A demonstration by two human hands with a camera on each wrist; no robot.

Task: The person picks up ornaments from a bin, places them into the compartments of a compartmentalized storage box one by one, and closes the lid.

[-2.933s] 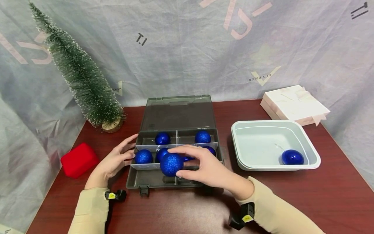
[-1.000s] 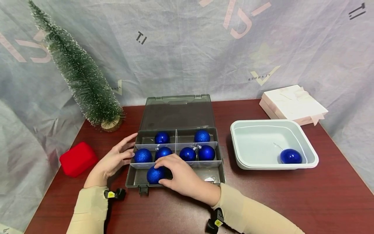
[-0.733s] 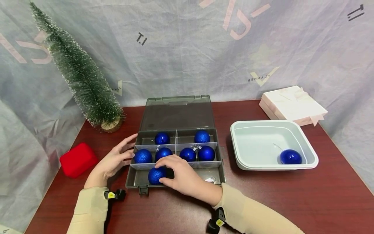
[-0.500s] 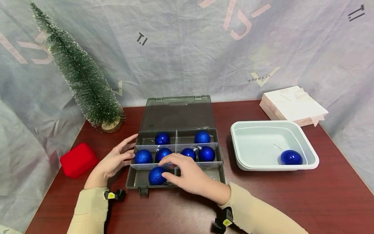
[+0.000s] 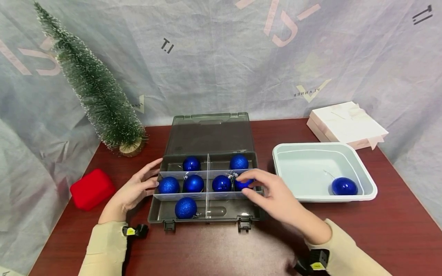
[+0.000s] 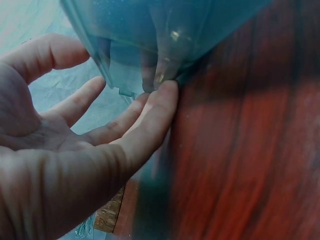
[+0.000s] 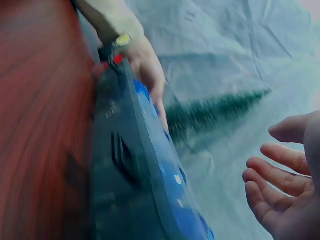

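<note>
Compartmented box, translucent grey, lid open: centre of the frame. Contents, seven blue balls: two in the upper row, one per compartment; four in the middle row, paired; one glittery ball in the lower-left compartment. Left hand: fingers apart, loosely bent, at the box's left wall, grasping nothing. Right hand: fingers and thumb parted, holding nothing, above the box's right side, partly covering a middle-row ball. Pale tub, right of frame: one glossy ball inside. Bristle tree, upper left; red case, lower left.
</note>
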